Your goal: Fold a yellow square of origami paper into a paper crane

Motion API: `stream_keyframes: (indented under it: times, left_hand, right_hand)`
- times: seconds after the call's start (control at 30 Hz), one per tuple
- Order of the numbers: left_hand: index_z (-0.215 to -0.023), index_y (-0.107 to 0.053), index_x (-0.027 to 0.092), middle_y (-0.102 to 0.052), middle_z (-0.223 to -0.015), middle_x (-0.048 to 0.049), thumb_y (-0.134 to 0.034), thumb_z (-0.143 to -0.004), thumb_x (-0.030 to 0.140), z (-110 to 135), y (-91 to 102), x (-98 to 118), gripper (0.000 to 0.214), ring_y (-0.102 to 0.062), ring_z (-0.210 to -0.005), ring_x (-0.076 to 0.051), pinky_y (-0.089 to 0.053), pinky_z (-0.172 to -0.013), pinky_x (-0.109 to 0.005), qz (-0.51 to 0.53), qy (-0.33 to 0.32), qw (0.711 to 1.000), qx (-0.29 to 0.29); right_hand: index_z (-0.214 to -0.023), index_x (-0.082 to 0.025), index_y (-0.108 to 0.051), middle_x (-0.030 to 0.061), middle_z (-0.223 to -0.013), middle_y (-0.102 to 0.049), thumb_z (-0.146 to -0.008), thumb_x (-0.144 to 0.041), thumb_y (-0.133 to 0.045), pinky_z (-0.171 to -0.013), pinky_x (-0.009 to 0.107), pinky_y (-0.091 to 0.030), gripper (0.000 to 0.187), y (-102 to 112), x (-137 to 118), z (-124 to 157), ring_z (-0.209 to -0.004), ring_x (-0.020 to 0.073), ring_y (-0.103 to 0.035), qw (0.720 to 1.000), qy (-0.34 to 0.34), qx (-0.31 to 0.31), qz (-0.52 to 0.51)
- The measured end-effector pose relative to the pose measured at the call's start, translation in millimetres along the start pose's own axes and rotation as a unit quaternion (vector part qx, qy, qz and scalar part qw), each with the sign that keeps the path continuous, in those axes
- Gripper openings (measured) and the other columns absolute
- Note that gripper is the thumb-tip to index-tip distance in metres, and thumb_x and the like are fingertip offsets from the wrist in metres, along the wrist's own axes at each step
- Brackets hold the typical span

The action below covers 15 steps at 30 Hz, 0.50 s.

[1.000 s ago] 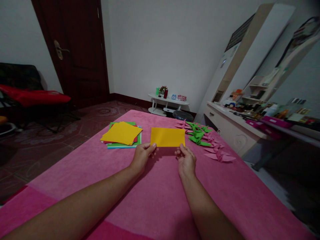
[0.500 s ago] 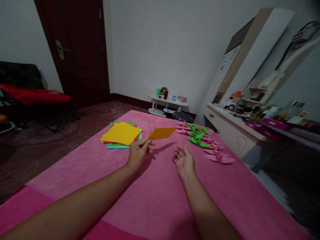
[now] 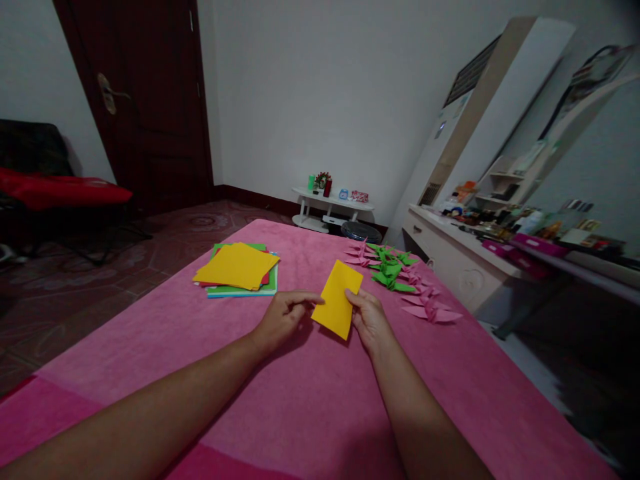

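Observation:
A folded yellow paper (image 3: 339,299) stands tilted on end above the pink cloth, held between both hands. My left hand (image 3: 281,319) pinches its left edge with thumb and fingers. My right hand (image 3: 369,317) grips its right edge. To the left lies a stack of coloured paper sheets (image 3: 238,269) with a yellow sheet on top. Beyond my right hand lie several folded green paper cranes (image 3: 390,269) and pink paper cranes (image 3: 429,304).
The pink cloth-covered table (image 3: 310,393) fills the foreground. A low white stand with small items (image 3: 331,200) stands by the far wall. A cluttered dresser (image 3: 480,250) is at the right, a dark door (image 3: 140,100) and a chair with a red cushion (image 3: 60,190) at the left.
The yellow paper was held flat and wide by both hands, then by the left hand alone. It is turned on end now, with both hands on it again. The head shifted slightly right.

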<state>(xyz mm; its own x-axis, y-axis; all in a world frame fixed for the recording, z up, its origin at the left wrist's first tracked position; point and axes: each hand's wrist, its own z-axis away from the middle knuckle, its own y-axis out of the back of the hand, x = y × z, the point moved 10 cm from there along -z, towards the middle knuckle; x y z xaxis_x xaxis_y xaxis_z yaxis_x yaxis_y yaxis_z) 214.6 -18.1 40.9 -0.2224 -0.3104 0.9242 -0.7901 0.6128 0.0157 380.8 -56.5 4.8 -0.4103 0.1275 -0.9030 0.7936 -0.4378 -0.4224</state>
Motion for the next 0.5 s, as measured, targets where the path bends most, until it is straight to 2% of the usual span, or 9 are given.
stream_keyframes:
  times: [0.13, 0.2, 0.33, 0.4, 0.5]
  left_hand:
    - [-0.106, -0.067, 0.014, -0.067, -0.083, -0.0105, -0.055, -0.079, 0.031, -0.8, 3.6, -13.9, 0.033, -0.06, -0.065, -0.014, -0.042, -0.055, -0.022, 0.144, 0.083, 0.986, 0.025]
    - [-0.111, -0.063, 0.014, -0.066, -0.08, -0.0086, -0.064, -0.074, 0.035, -2.9, 5.1, -17.7, 0.043, -0.058, -0.062, -0.012, -0.04, -0.052, -0.02, 0.167, 0.107, 0.98, 0.034]
    - [-0.118, -0.058, 0.015, -0.064, -0.073, -0.0032, -0.078, -0.059, 0.025, -6.5, 5.7, -25.5, 0.063, -0.06, -0.063, -0.012, -0.044, -0.059, -0.021, 0.176, 0.124, 0.976, 0.034]
    - [-0.119, -0.057, 0.015, -0.064, -0.071, -0.0015, -0.079, -0.057, 0.023, -7.1, 10.9, -32.1, 0.066, -0.06, -0.061, -0.011, -0.046, -0.059, -0.022, 0.186, 0.129, 0.972, 0.056]
    - [-0.114, -0.059, 0.013, -0.066, -0.075, -0.0037, -0.079, -0.058, 0.022, -6.0, 24.0, -45.2, 0.059, -0.06, -0.059, -0.011, -0.047, -0.056, -0.022, 0.207, 0.15, 0.96, 0.115]
  right_hand:
    - [-0.088, -0.013, -0.068, 0.0061, -0.078, -0.073, -0.059, -0.018, -0.073, -0.056, 0.027, -0.053, 0.03, -10.7, 4.4, 5.3, -0.063, 0.0187, -0.067, 0.998, -0.012, -0.04, 0.054]
    - [-0.092, -0.014, -0.067, 0.0061, -0.079, -0.073, -0.058, -0.02, -0.075, -0.056, 0.027, -0.052, 0.035, -19.2, 7.0, 9.7, -0.062, 0.0189, -0.067, 0.996, -0.018, -0.058, 0.067]
    - [-0.095, -0.014, -0.066, 0.0076, -0.081, -0.072, -0.056, -0.027, -0.077, -0.053, 0.027, -0.05, 0.043, -31.8, 11.1, 13.2, -0.06, 0.0194, -0.066, 0.993, -0.013, -0.084, 0.086]
    - [-0.102, -0.016, -0.063, 0.0078, -0.085, -0.071, -0.064, -0.034, -0.071, -0.053, 0.027, -0.05, 0.043, -27.9, 6.9, 11.4, -0.061, 0.0177, -0.065, 0.992, 0.016, -0.063, 0.111]
    - [-0.114, -0.023, -0.059, 0.0077, -0.107, -0.065, -0.072, -0.031, -0.063, -0.063, 0.029, -0.052, 0.043, -21.3, -17.6, 14.1, -0.075, 0.0168, -0.064, 0.971, 0.141, -0.023, 0.189]
